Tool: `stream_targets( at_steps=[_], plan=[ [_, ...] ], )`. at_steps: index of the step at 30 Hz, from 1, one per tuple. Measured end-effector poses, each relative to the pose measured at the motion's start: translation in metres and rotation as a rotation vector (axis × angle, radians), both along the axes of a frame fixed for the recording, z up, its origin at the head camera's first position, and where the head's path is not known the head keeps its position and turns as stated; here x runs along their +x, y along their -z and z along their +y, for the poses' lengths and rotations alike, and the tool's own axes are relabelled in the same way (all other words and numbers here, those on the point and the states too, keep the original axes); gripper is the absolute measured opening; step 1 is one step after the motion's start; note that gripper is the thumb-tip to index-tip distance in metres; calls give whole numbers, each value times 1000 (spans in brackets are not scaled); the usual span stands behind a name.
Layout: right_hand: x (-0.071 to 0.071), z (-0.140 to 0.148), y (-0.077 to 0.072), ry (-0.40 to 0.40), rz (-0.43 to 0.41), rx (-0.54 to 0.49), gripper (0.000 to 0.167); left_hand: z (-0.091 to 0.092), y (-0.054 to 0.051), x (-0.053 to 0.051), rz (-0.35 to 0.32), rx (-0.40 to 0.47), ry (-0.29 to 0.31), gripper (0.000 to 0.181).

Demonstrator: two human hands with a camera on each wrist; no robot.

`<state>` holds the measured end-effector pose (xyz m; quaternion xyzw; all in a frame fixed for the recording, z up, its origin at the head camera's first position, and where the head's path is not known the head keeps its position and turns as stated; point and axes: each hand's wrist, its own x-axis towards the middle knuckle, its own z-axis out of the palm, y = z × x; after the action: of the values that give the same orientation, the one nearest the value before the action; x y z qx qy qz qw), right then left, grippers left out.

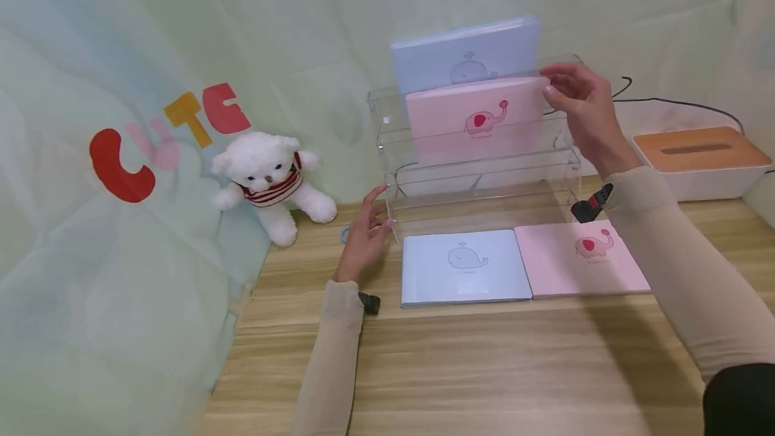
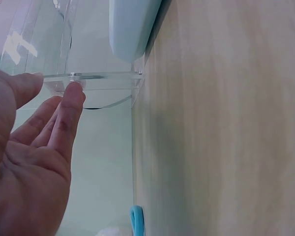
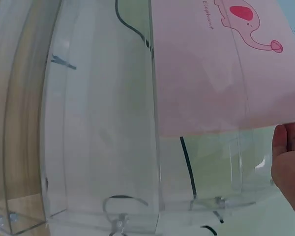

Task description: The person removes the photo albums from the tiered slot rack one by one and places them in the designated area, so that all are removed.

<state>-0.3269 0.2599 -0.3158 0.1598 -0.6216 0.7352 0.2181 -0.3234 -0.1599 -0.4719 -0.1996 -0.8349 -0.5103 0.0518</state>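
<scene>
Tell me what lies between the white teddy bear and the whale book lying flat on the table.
The head view shows the left hand, touching the clear rack, and beside that hand a small blue loop.

1 pink booklet [image 1: 438,110], red-eared elephant on cover, standing upright in clear tiered rack [image 1: 478,170].

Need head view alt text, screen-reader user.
A person's right hand pinches a pink elephant booklet standing in a clear tiered rack; the left hand touches the rack's side. A blue whale booklet stands farther back; another blue booklet and pink booklet lie on the table in front.
</scene>
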Motion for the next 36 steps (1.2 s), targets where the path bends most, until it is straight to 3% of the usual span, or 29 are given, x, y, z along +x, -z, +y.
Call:
stream_targets(
  at_steps=[6, 14, 17, 22, 26, 30, 36],
  plan=[
    [-11, -8, -4, -22, -10, 22, 28, 3, -2, 2, -15, 3, -11, 76],
    [-19, -11, 1, 105, -154, 96, 25, 3, -3, 4, -2, 6, -8, 76],
    [-19, -15, 1, 112, -175, 8, 23, 3, -2, 5, -4, 4, -7, 76],
    [-22, -28, -5, 192, -226, -132, 20, 3, -4, 6, -10, -4, -14, 76],
    [-23, -36, -11, 274, -265, -158, 22, 4, -6, 6, -6, 6, -10, 76],
    [-22, -40, -18, 301, -284, -190, 26, 6, -5, 5, -8, 13, 0, 77],
    [-18, -45, -41, 321, -212, -204, 26, 8, -4, 6, 1, 0, 8, 77]
  ],
)
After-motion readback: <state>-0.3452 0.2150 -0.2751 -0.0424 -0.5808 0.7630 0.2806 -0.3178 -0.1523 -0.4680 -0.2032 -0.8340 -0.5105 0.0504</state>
